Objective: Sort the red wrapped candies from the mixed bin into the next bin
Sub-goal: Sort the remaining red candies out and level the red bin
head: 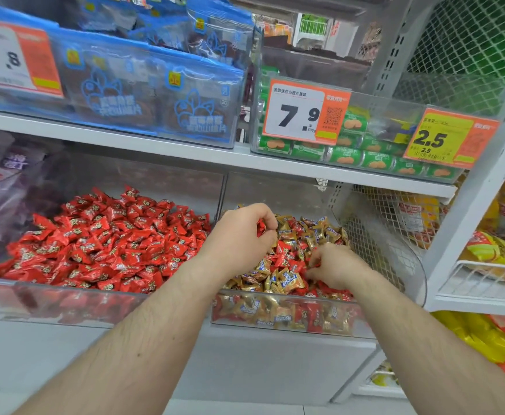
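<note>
Two clear bins sit side by side on the lower shelf. The left bin (65, 307) is heaped with red wrapped candies (104, 244). The mixed bin (284, 324) on the right holds gold and red wrapped candies (278, 274). My left hand (242, 232) hovers over the mixed bin's left side, fingers curled round a red candy (261, 227). My right hand (332, 265) lies low in the mixed pile, fingertips pinching a red candy (314, 265) among the wrappers.
A white shelf board (185, 151) hangs close above the bins. On it stand a bin of blue packets (143, 94) and a bin of green packs (347, 154) with price tags. A wire mesh divider (377, 235) borders the mixed bin's right side; yellow bags (491, 253) lie beyond.
</note>
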`<state>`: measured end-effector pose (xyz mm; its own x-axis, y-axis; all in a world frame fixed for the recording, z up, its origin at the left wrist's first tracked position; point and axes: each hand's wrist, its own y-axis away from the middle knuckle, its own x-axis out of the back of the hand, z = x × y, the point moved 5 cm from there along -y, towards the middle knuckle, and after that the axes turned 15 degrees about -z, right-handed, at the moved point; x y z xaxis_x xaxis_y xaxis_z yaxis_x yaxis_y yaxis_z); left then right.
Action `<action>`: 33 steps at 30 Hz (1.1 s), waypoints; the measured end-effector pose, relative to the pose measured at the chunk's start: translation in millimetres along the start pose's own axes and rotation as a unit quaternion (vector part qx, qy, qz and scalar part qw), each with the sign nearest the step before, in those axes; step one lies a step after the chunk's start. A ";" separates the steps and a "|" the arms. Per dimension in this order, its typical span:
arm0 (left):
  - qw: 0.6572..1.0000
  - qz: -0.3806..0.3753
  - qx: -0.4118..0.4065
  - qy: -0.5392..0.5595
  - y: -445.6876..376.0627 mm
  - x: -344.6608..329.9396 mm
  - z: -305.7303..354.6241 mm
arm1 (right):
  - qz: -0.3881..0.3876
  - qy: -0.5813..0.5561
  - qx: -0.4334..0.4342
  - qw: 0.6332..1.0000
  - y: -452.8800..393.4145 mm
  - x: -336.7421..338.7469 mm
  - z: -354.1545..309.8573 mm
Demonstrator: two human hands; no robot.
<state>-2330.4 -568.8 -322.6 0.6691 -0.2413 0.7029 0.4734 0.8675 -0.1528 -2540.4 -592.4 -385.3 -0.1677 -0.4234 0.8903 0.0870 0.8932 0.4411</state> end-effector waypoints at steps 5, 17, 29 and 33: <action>0.990 0.078 0.005 0.117 17.1 31.0 -3.0 | 0.072 -0.203 0.058 0.975 32.4 18.4 9.8; 0.976 0.044 0.213 0.021 63.6 98.9 -121.0 | 0.085 0.048 0.342 0.935 77.3 47.3 -246.0; 0.979 -0.059 0.192 0.049 82.7 96.3 -132.1 | -0.063 0.086 0.304 0.947 51.1 15.3 -265.9; 0.987 0.007 0.145 0.063 76.5 98.8 -118.1 | -0.016 0.005 0.314 0.949 72.7 39.6 -240.4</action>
<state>-2160.4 -577.6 -346.8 0.7484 -0.2654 0.6079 0.2924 0.9546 0.0568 -2304.7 -580.6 -290.8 -0.1516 -0.4503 0.8799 -0.5217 0.7925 0.3157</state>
